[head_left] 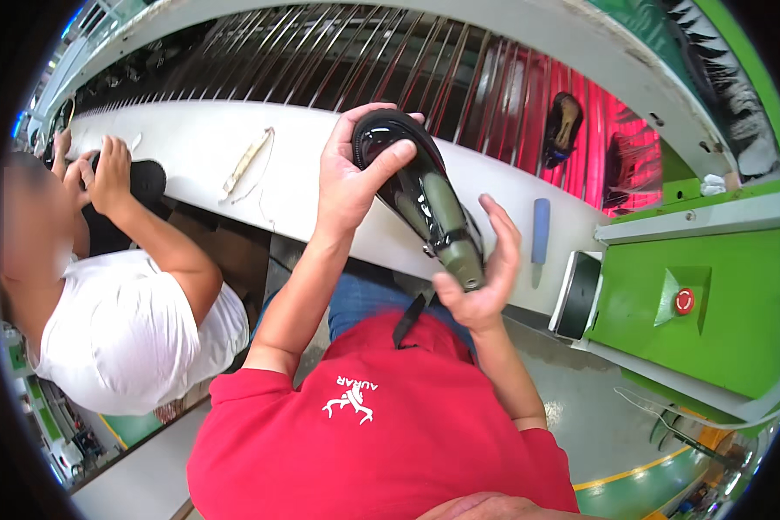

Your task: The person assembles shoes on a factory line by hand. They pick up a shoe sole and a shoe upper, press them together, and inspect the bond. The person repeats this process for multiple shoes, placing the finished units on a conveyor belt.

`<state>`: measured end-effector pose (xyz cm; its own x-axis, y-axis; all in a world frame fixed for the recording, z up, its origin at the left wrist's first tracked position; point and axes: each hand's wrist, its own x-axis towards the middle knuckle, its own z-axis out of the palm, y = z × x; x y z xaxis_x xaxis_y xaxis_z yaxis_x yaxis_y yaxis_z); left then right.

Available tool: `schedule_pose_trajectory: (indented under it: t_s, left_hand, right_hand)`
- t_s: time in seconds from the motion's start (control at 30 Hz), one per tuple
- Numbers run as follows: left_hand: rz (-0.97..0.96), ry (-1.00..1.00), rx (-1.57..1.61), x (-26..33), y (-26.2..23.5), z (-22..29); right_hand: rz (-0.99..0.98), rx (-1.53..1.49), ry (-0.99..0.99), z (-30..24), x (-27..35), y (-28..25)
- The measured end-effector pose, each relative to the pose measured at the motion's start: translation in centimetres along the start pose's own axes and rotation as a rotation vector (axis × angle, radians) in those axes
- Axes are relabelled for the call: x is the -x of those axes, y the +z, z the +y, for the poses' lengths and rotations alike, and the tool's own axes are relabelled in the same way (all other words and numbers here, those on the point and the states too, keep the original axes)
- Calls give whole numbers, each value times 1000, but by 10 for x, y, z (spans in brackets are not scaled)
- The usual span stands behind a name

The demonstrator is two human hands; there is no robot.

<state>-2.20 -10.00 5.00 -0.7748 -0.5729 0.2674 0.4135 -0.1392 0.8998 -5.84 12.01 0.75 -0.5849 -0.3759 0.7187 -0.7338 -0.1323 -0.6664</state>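
Observation:
A glossy black shoe (407, 192) with a strap and small buckle is held over the white worktop, tilted with its toe up and away from me. Inside it sits a green shoe last (461, 260), its end showing at the heel opening. My left hand (353, 169) is closed round the toe, the thumb pressing on the upper. Beside the heel, my right hand (491, 282) is open with fingers spread and thumb apart. The heel end lies close to its palm; whether they touch I cannot tell.
On the white worktop (308, 195) lie a pale strip (250, 165) with thread and a blue-handled tool (540, 230). Beyond run metal rollers (390, 61), with shoes (563, 130) under red light. A green machine (641, 303) stands right. A co-worker (139, 329) sits left, handling something dark.

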Motion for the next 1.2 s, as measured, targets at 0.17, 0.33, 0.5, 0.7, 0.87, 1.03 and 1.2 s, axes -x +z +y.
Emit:
schedule_pose_trajectory:
  t_s: [0.17,0.33,0.5,0.7,0.87,1.03,1.2]
  left_hand:
    - [-276,49,-96,-27,31,16]
    - [-319,97,-164,-44,42,10]
    - [-348,101,-152,-40,48,12]
    - [-352,167,-209,-30,59,21]
    - [-386,271,-303,-38,63,13]
    - [-306,252,-310,-45,67,6]
    - [-296,294,-362,-60,68,-10]
  right_hand:
    - [-159,-42,334,8,17,0]
    - [-113,-102,409,7,13,-2]
    - [-81,-90,355,12,20,-1]
    - [-37,-140,344,9,22,-1]
    - [-10,-97,337,10,23,-1]
    - [-25,-45,329,7,17,-1]
    - [20,-151,415,8,12,3]
